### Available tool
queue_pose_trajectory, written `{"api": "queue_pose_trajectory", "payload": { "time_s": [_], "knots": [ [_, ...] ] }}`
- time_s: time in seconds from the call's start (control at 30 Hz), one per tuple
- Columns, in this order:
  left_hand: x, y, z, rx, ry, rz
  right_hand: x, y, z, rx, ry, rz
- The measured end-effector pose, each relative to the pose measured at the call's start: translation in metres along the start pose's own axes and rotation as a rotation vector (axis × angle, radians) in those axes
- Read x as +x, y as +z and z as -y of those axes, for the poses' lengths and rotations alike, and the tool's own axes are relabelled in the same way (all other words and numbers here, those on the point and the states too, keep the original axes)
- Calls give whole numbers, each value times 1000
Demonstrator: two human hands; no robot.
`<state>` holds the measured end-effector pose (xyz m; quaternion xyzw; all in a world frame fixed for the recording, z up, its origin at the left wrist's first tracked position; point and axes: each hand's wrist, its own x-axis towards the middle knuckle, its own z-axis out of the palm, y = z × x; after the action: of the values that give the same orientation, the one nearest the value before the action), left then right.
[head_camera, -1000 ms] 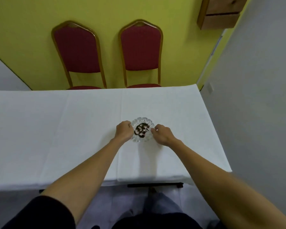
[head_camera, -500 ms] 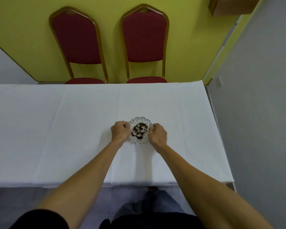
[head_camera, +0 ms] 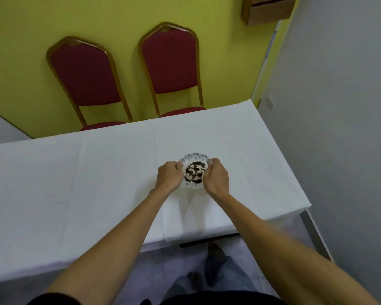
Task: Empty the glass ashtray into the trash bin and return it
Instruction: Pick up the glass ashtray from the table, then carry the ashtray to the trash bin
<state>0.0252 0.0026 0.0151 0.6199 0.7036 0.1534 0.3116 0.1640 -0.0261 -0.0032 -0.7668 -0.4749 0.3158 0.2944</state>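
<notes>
A clear glass ashtray [head_camera: 195,159] with a scalloped rim holds dark ash and bits in its middle. It is over the white tablecloth [head_camera: 97,183], right of centre, and casts a shadow toward me. My left hand [head_camera: 169,175] grips its left rim and my right hand [head_camera: 216,178] grips its right rim. Whether it still rests on the cloth or is slightly raised I cannot tell. No trash bin is in view.
Two red chairs with gold frames [head_camera: 86,82] [head_camera: 171,62] stand against the yellow wall behind the table. A grey wall [head_camera: 339,128] runs close along the table's right end. A wooden box [head_camera: 266,9] hangs at the upper right. Tiled floor shows below the near edge.
Both hands have closed tighter around the ashtray's rim. The view has tilted, so the table now slants up to the right.
</notes>
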Motion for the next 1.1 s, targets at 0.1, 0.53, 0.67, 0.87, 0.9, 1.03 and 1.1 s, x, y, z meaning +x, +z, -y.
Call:
{"api": "queue_pose_trajectory", "payload": {
  "time_s": [0.1,0.53,0.67,0.87,0.9,1.03,1.1],
  "knots": [
    [-13,-1,-6,27,87,3,-19,-6,-2,38,21,-66],
    [-85,54,-57,39,535,106,-104,-73,-60,283,213,-426],
    [-111,87,-86,20,693,178,-124,-101,-97,296,288,-542],
    [-154,153,-135,-4,865,362,-159,-151,-160,364,437,-722],
    [-163,166,-143,-16,888,384,-165,-161,-170,367,456,-747],
    [-202,220,-171,-33,953,488,-196,-195,-221,381,549,-815],
    [-222,250,-180,-59,971,545,-213,-207,-247,386,600,-829]
  ]
}}
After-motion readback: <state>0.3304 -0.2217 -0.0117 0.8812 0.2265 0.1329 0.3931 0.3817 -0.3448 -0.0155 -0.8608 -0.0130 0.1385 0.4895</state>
